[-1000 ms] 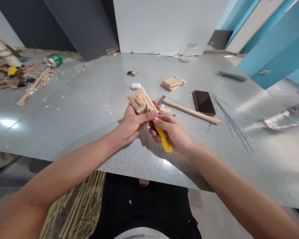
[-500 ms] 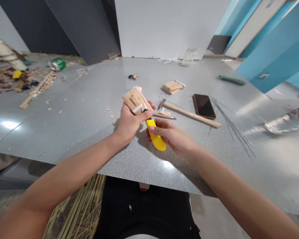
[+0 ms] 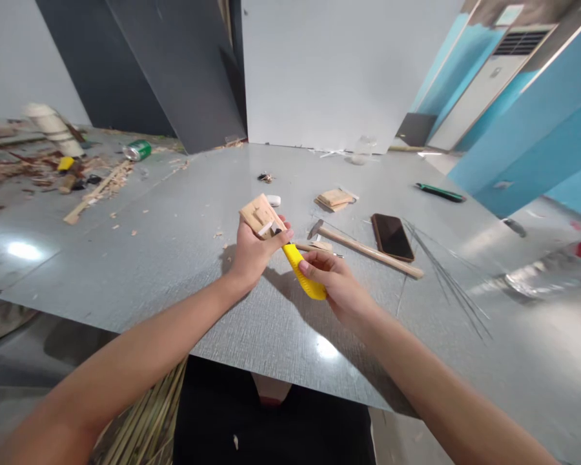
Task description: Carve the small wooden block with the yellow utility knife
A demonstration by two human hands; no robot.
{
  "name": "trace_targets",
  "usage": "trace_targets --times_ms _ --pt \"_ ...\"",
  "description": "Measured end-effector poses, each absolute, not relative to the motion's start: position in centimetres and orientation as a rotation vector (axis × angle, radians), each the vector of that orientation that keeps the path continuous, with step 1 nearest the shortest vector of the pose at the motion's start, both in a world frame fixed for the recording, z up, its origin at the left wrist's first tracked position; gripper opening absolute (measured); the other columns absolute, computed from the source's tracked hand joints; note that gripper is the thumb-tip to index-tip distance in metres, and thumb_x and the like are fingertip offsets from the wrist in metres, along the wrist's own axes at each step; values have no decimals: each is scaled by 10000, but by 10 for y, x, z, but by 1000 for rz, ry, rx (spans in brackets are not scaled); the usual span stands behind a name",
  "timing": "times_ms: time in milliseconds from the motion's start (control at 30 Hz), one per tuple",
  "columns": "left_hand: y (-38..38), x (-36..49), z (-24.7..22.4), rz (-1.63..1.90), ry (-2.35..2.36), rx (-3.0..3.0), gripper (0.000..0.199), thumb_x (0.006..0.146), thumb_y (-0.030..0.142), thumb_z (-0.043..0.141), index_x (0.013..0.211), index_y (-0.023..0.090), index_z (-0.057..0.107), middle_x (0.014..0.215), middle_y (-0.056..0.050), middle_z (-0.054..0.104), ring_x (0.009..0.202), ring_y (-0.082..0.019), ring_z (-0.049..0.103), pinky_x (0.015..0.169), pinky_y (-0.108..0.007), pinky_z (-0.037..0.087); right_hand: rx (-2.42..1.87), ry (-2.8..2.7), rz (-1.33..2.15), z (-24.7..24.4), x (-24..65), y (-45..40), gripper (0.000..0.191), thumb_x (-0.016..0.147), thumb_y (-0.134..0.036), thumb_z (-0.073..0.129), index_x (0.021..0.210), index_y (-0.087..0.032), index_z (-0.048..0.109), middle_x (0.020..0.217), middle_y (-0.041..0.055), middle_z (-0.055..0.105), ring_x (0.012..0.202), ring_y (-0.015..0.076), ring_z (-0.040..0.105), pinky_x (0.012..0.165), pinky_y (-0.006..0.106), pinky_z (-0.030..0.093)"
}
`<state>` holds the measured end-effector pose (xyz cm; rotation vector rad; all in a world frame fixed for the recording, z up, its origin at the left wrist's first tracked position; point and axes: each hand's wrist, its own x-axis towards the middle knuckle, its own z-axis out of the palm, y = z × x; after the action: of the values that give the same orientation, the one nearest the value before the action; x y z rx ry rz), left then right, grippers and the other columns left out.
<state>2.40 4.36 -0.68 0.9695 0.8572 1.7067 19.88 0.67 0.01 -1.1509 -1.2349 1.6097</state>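
My left hand point(image 3: 254, 252) is wrapped round a small light wooden block point(image 3: 257, 213) with raised pieces on its top face. Its thumb presses near the blade of a yellow-handled knife point(image 3: 304, 276), whose dark tip end lies against the block. The fingers of my right hand point(image 3: 332, 274) are closed on the yellow handle. Behind the block is a small white object point(image 3: 274, 200). Just right of my hands, a hammer point(image 3: 368, 247) lies on the grey table point(image 3: 174, 258), beside a thin pointed tool point(image 3: 314, 248) partly hidden by my left hand.
A phone point(image 3: 392, 237), thin wires point(image 3: 445, 271) and a green cutter point(image 3: 440, 192) lie to the right. Stacked wood pieces point(image 3: 335, 198) are behind the hammer. At the back left are a green can point(image 3: 137, 150), wood strips point(image 3: 97, 194) and shavings. A clear jar point(image 3: 363, 150) stands at the back.
The view has tilted up, so the table items appear lower. The knife handle has swung slightly to the right and my right hand has shifted with it. Both hands keep their hold.
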Motion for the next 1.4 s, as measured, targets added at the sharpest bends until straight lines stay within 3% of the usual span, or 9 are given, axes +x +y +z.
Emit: trace_targets --times_ms 167,433,633,833,933,1000,1133,1200,1400 --pt "43 27 -9 1664 817 915 646 615 213 1023 1120 219 620 1074 -31 782 950 -206 799 858 -354 649 -1166 -1147 1643 -2 196 8 489 667 -516 984 938 -216 708 911 27 671 799 184 583 696 332 389" --pt "45 25 -8 1700 811 887 615 642 193 1009 1126 209 630 1082 -41 780 947 -195 792 877 -355 640 -1190 -1180 1772 -1 195 1 496 760 -518 967 1021 -228 660 867 5 658 772 172 587 671 315 396" --pt "47 22 -7 1690 808 862 613 635 213 1020 1118 210 642 1068 -23 781 924 -157 768 901 -319 623 -1086 -1067 1722 -10 198 9 460 697 -463 1012 962 -213 731 925 36 707 835 189 629 774 336 478" --pt "45 21 -7 1570 791 809 608 617 227 1028 1095 200 653 1112 -42 775 1002 -194 771 947 -352 609 -902 -968 1772 -2 204 15 367 767 -397 981 1001 -205 775 1070 95 784 978 217 706 903 346 533" --pt "44 22 -7 1542 786 824 604 615 222 1025 1090 187 654 1103 -51 770 1014 -205 772 936 -346 598 -816 -903 1801 2 204 15 308 805 -371 947 975 -211 746 1063 70 764 920 189 682 853 326 537" --pt "44 22 -7 1537 786 833 608 621 216 1021 1101 190 650 1097 -53 769 1009 -206 773 934 -346 595 -774 -839 1834 5 203 14 308 822 -404 927 945 -211 720 963 34 711 775 149 612 730 300 510" --pt "45 20 -4 1566 802 798 607 629 203 1008 1114 200 644 1116 -48 766 1014 -201 772 943 -347 596 -783 -859 1767 10 202 10 399 792 -463 958 964 -206 706 835 -31 555 587 76 369 528 255 287" --pt "45 19 -2 1578 800 773 599 633 195 999 1115 204 643 1129 -45 764 1018 -199 773 945 -348 602 -874 -973 1658 9 201 8 397 792 -450 962 1008 -214 725 801 -37 528 599 87 384 543 266 279" --pt "45 18 -2 1592 791 740 591 637 177 974 1117 210 631 1106 -37 767 991 -197 782 924 -340 611 -1013 -1157 1461 1 198 4 384 841 -531 888 1008 -240 701 763 -28 558 672 147 511 641 321 410"
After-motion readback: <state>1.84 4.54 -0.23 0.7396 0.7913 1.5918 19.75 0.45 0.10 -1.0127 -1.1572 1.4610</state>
